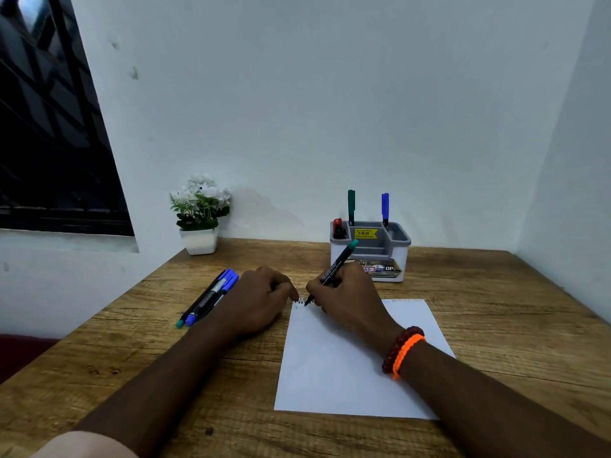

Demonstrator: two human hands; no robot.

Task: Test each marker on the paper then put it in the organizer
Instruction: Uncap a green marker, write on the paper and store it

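The desk organizer [370, 251] sits straight past the paper [357, 358], closest to the right hand [344, 292], which pinches the teal-capped marker [332, 271], tip on the sheet's top-left corner, barrel slanting toward the organizer. Left hand [261, 299] presses that corner, fingers curled.

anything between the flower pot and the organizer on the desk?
Nothing: the head view shows only bare wooden desk between the flower pot and the organizer.
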